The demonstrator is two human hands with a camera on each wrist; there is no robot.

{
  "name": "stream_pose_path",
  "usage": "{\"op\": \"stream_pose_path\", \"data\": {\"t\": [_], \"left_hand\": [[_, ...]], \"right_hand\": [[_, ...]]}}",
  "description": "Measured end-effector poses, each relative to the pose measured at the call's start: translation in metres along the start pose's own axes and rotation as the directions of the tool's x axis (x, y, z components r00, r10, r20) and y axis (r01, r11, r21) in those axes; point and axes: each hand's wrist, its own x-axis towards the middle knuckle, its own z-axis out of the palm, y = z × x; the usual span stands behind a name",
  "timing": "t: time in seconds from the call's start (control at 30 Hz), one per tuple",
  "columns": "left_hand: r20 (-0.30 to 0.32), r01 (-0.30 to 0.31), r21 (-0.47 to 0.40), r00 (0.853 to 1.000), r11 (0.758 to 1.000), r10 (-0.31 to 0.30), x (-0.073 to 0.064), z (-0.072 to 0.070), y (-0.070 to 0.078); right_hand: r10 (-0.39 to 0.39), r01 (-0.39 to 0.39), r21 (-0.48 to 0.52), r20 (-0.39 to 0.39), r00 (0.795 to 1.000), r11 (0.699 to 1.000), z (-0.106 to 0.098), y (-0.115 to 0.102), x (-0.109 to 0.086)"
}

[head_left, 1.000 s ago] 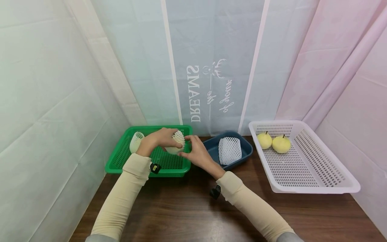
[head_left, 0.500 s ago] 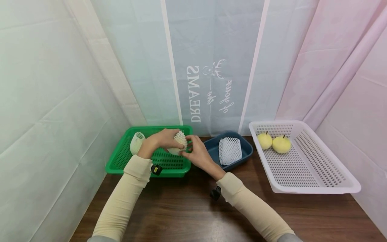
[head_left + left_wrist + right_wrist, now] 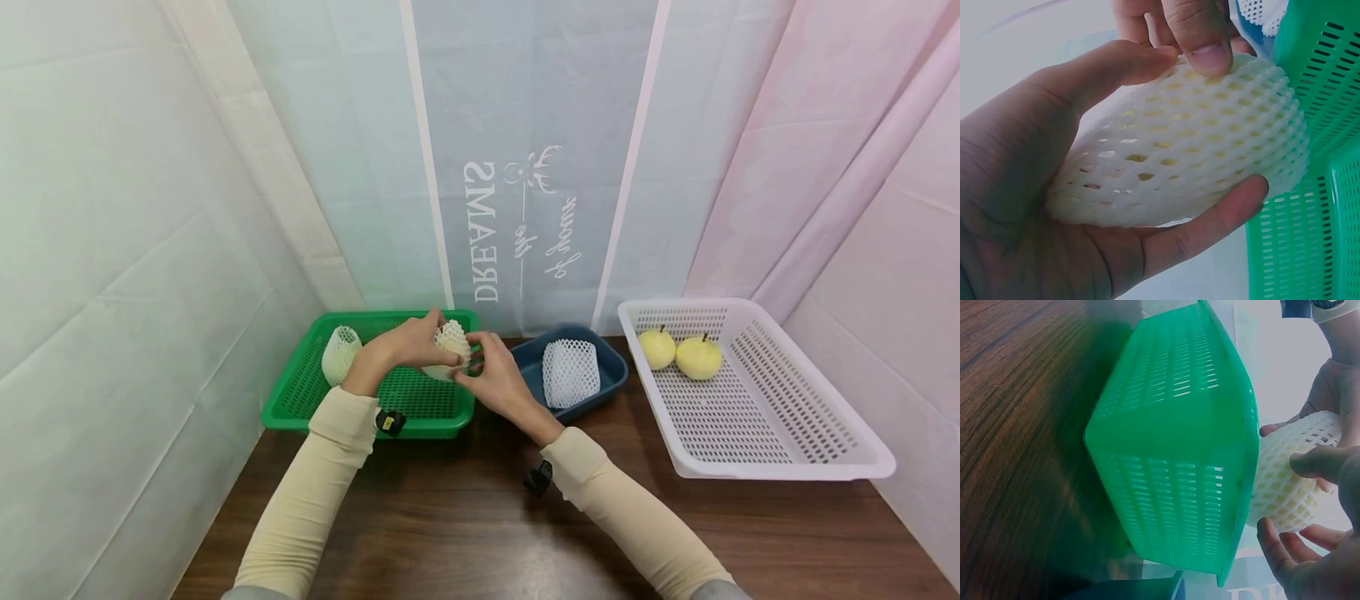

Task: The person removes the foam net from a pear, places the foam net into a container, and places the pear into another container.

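A yellow pear in a white foam net (image 3: pixel 452 340) is held over the right part of the green basket (image 3: pixel 423 429). My left hand (image 3: pixel 408 342) grips it, and in the left wrist view the thumb and a finger lie along opposite sides of the foam net (image 3: pixel 1210 137). From the right, my right hand (image 3: pixel 501 379) holds the same pear's net between thumb and fingers. Its thumb (image 3: pixel 1319 464) presses on the mesh in the right wrist view, fingertips at the lower side. Yellow skin shows through the mesh holes.
Another netted fruit (image 3: pixel 341 357) lies at the green basket's left. A dark blue tray (image 3: pixel 617 367) with white foam nets (image 3: pixel 570 373) stands beside the basket. Farther right, a white basket (image 3: pixel 780 471) holds two bare pears (image 3: pixel 698 358). A curtain hangs behind the wooden table (image 3: pixel 465 517).
Both hands have shifted slightly right together with the netted pear. The right fingers have moved a little along the net. The baskets, tray and other fruit have stayed in place.
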Motion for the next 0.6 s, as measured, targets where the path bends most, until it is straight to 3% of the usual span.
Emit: {"op": "stream_pose_path", "data": {"t": [0.37, 0.6], "left_hand": [[-0.057, -0.11, 0.06, 0.992, 0.992, 0.114, 0.0, 0.005, -0.001], [-0.075, -0.155, 0.011, 0.985, 0.988, 0.155, 0.0, 0.009, -0.005]], "right_hand": [[0.0, 0.0, 0.009, -0.03, 1.0, 1.0, -0.009, 0.004, -0.003], [0.008, -0.006, 0.036, -0.049, 0.999, 0.999, -0.015, 0.009, -0.005]]}}
